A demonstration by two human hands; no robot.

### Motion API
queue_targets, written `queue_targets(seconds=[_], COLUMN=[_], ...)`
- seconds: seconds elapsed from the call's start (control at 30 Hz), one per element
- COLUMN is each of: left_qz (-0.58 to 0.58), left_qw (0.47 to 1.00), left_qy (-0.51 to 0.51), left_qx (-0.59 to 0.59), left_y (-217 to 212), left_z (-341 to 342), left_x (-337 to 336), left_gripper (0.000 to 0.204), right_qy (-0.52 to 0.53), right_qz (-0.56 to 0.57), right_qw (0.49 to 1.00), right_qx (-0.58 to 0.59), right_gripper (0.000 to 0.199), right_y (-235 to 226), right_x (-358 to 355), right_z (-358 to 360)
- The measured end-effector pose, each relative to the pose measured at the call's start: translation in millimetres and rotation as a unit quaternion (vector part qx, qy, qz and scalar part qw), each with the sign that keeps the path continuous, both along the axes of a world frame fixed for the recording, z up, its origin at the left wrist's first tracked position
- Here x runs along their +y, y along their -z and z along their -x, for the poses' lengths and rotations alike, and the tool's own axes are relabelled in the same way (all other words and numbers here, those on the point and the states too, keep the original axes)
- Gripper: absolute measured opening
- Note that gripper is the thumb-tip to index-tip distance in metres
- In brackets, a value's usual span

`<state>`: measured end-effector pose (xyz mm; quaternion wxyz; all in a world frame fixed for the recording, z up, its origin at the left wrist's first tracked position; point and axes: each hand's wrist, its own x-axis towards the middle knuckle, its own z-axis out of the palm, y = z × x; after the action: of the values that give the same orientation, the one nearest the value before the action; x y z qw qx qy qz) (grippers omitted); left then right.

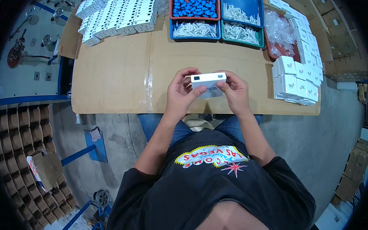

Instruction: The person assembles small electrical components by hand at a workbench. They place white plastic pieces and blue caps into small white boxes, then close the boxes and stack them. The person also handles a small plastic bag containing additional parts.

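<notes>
A small white box [209, 78] with a dark square mark near one end is held up over the near edge of the cardboard-covered table. My left hand [181, 91] grips its left end, thumb across the front face. On the right end, my right hand [234, 90] is closed too, its thumb pressed against the same face. The fingers behind the box are partly hidden, and its contents cannot be seen.
Rows of white boxes [124, 17] stand at the back left. Trays hold blue pieces [194, 3] and white sticks [194, 29]. At the right are stacked white boxes [290, 80] and clear plastic bags [279, 30]. Brown cardboard [112, 77] covers the table.
</notes>
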<state>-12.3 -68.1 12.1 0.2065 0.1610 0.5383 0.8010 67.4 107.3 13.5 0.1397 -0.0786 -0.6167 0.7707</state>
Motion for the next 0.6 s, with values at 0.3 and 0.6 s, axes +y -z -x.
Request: queue_targets(seconds=[0.3, 0.6], left_qz=[0.057, 0.091], left_qw=[0.997, 0.985], left_qy=[0.041, -0.146], left_qx=[-0.025, 0.021], left_y=[14.9, 56.2], left_z=[-7.2, -19.2], left_x=[-9.1, -0.5], left_gripper=[0.028, 0.031], right_qy=[0.005, 0.079], right_qz=[-0.007, -0.375], right_qw=[0.999, 0.923], right_qx=[-0.031, -0.023], right_gripper=[0.028, 0.059], right_y=[5.5, 12.9], right_x=[1.6, -30.2], right_z=[-3.4, -4.3])
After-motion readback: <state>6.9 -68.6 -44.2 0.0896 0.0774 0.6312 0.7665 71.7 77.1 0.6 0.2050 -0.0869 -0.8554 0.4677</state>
